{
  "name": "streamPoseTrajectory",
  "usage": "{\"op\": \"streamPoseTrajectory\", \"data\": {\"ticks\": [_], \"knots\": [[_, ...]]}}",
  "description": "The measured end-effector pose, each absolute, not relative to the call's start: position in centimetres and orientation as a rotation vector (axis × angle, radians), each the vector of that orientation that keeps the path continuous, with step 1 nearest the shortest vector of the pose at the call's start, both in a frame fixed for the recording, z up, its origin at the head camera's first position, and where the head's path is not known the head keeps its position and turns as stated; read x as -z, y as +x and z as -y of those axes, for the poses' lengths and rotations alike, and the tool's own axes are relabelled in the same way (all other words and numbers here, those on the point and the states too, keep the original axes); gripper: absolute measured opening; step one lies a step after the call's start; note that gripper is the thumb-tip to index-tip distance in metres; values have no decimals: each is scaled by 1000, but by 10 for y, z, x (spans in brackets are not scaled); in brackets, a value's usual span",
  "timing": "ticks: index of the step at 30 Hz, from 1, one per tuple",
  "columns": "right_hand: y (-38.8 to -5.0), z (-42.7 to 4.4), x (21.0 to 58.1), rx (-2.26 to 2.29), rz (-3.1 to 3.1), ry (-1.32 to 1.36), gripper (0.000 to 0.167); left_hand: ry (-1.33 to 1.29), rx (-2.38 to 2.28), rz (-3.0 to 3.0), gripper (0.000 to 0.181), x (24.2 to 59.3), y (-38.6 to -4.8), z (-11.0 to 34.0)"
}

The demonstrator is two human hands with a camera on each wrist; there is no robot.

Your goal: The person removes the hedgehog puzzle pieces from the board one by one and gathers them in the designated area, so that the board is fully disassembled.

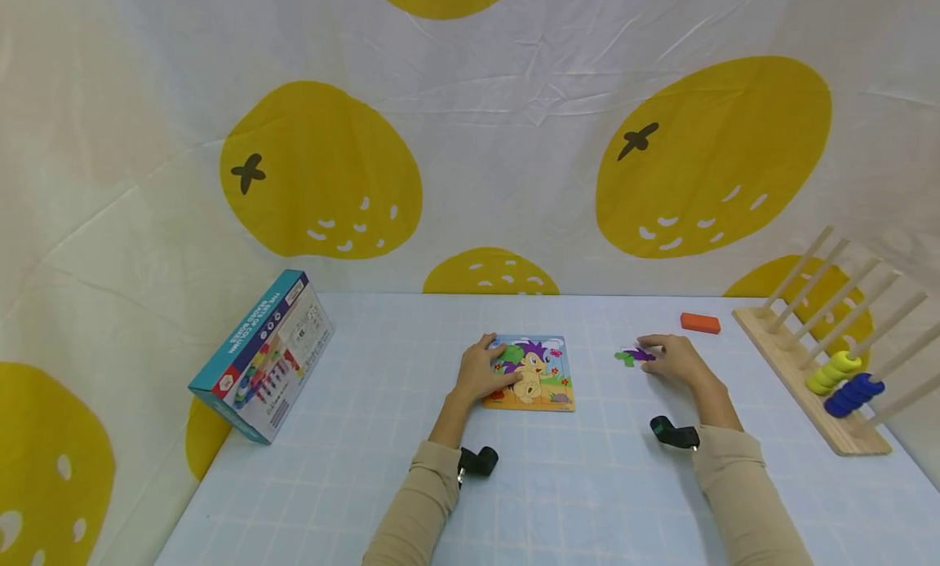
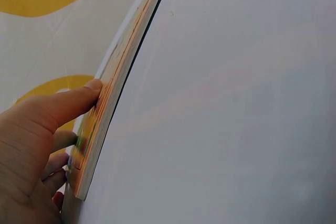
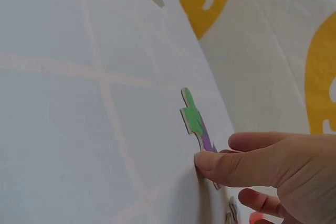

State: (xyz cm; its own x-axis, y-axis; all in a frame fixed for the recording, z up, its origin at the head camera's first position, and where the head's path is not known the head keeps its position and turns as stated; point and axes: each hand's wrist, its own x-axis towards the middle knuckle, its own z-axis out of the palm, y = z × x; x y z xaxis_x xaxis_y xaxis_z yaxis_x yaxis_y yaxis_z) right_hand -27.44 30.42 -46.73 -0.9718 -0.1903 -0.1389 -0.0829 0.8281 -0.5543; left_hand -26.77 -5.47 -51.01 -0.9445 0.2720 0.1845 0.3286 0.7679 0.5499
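While the left hand [image 1: 481, 376] rests on the puzzle board [image 1: 543, 400], fingers loose over its left side, the right hand [image 1: 679, 360] pinches a green-and-purple puzzle piece [image 1: 628, 357], right of the board. Surface: pale blue tablecloth [image 1: 330, 501], faint grid lines. Behind: white backdrop [image 1: 507, 199], big yellow fruit prints [image 1: 323, 174]. Left, a toy box [image 1: 275, 362], tilted. Right, an orange block [image 1: 700, 323] near a wooden peg rack [image 1: 789, 364] bearing yellow rings [image 1: 832, 373] and blue rings [image 1: 852, 395].
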Motion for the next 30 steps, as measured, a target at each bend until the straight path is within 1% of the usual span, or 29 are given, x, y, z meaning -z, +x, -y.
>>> {"op": "streamPoseTrajectory", "data": {"ticks": [8, 17, 30], "knots": [[-270, -310, 470, 830, -2870, -256, 47, -473, 921, 2880, 67, 511, -267, 54], [-267, -309, 474, 861, -2886, -245, 50, -460, 931, 2876, 67, 510, -266, 54], [-264, -311, 475, 926, -2883, -230, 45, -471, 913, 2878, 66, 509, -266, 54]]}}
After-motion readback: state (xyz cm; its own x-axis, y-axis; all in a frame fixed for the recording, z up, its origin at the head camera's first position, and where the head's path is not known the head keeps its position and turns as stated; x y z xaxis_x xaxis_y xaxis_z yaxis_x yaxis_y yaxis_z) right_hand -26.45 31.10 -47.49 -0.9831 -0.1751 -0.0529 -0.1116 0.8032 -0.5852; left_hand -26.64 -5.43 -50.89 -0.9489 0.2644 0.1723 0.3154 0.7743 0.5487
